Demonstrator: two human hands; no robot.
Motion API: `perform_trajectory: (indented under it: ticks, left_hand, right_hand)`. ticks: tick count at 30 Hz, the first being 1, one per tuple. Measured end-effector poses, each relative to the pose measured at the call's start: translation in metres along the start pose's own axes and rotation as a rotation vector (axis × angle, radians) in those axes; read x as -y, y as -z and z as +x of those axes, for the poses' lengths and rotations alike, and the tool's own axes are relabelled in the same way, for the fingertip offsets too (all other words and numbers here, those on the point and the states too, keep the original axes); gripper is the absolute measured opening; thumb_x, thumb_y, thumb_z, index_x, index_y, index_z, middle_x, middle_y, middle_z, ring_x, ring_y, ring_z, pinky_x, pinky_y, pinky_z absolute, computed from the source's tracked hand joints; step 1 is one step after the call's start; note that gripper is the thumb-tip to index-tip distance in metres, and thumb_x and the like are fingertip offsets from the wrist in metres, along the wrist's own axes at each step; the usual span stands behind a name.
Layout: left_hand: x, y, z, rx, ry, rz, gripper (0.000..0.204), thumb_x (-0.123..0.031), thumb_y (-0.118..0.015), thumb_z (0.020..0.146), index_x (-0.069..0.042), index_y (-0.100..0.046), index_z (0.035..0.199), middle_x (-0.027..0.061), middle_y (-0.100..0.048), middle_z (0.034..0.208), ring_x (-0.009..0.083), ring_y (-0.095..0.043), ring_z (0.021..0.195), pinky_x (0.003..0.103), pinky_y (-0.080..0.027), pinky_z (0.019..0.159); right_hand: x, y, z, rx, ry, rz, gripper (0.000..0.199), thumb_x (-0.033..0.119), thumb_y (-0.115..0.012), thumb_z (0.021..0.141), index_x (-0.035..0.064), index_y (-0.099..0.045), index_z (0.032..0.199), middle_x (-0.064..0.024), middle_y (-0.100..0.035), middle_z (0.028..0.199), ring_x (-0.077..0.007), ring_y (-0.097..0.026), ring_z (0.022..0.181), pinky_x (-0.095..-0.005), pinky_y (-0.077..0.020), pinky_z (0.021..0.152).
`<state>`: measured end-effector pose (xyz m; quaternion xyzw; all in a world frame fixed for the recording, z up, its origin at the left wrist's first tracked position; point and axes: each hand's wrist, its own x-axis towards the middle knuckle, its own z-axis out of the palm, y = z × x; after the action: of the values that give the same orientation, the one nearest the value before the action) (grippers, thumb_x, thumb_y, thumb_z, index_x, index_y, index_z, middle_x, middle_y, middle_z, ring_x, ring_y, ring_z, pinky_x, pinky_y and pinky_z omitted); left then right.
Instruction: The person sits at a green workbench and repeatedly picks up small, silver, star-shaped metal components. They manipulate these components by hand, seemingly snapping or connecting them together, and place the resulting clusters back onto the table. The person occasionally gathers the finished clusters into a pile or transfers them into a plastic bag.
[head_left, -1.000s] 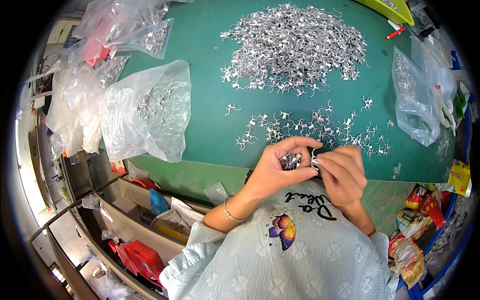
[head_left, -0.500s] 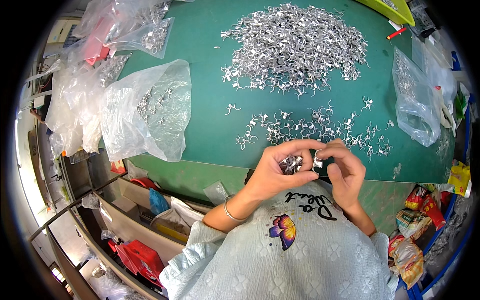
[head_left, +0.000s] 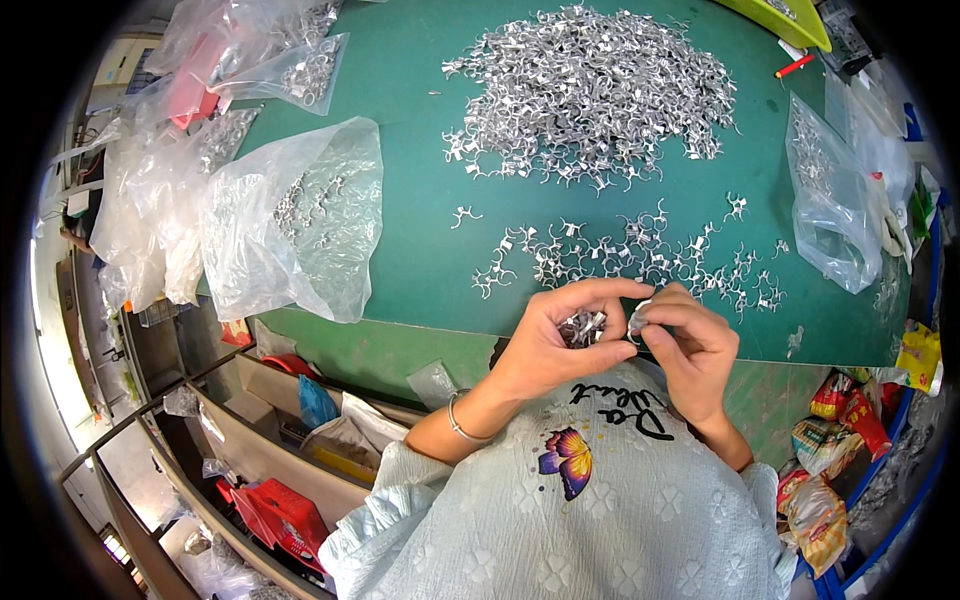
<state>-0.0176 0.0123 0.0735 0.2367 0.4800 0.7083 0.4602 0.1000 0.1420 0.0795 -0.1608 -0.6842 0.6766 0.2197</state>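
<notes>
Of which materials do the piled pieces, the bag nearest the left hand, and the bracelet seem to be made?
The piled pieces look like bare metal: silvery grey with glints. The bag seems thin, glossy plastic film, being transparent and creased. The bracelet looks like smooth metal from its silvery shine, though plastic is possible.

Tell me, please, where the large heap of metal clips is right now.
In the head view, the heap of metal clips lies toward the top, right of centre, on the green table, beyond the scattered clips.
</notes>
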Motion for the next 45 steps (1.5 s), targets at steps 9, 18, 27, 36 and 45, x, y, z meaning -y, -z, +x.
perform_trajectory:
  ticks: [9,18,27,36,45]
  left_hand:
    - [-0.001,0.000,-0.003,-0.062,0.135,-0.145,0.018,-0.002,-0.067,0.086,-0.001,-0.065,0.104,-0.0049,-0.054,0.071,0.0003,-0.046,0.058,0.017,-0.034,0.051]
    - [0.001,0.000,-0.004,-0.079,0.161,-0.163,0.011,-0.003,-0.066,0.087,0.000,-0.066,0.098,-0.0049,-0.054,0.071,0.0004,-0.045,0.058,0.017,-0.034,0.051]
    - [-0.001,-0.002,-0.003,-0.095,0.166,-0.191,0.012,-0.003,-0.066,0.087,0.000,-0.065,0.099,-0.0047,-0.054,0.071,0.0004,-0.045,0.059,0.017,-0.034,0.050]
    - [0.000,-0.001,-0.003,-0.100,0.173,-0.196,0.012,-0.001,-0.067,0.086,0.002,-0.063,0.096,0.0020,-0.058,0.074,0.0050,-0.048,0.056,0.019,-0.034,0.047]
    - [0.002,0.001,-0.004,-0.100,0.251,-0.223,0.012,-0.004,-0.067,0.087,0.001,-0.063,0.097,0.0014,-0.058,0.073,0.0050,-0.046,0.055,0.020,-0.029,0.045]
  right_hand:
    - [0.008,-0.001,0.006,-0.061,0.205,-0.306,0.018,-0.006,-0.076,0.068,-0.0038,-0.069,0.084,-0.0114,-0.067,0.078,-0.0224,-0.060,0.070,-0.0307,-0.0458,0.062]
    - [0.010,0.000,0.005,-0.034,0.208,-0.312,0.019,-0.007,-0.075,0.067,-0.0035,-0.070,0.085,-0.0108,-0.067,0.079,-0.0223,-0.061,0.070,-0.0302,-0.0461,0.062]
    - [0.008,0.000,0.003,-0.026,0.114,-0.211,0.018,-0.009,-0.074,0.069,-0.0026,-0.069,0.085,-0.0094,-0.068,0.078,-0.0201,-0.061,0.071,-0.0293,-0.0467,0.064]
    - [0.008,-0.001,0.004,-0.025,0.104,-0.206,0.015,-0.008,-0.074,0.069,-0.0029,-0.069,0.083,-0.0093,-0.068,0.078,-0.0197,-0.060,0.070,-0.0291,-0.0456,0.064]
    - [0.003,0.000,0.000,-0.015,-0.078,0.054,0.005,-0.005,-0.070,0.078,-0.0054,-0.066,0.080,-0.0097,-0.065,0.075,-0.0183,-0.058,0.070,-0.0288,-0.0438,0.066]
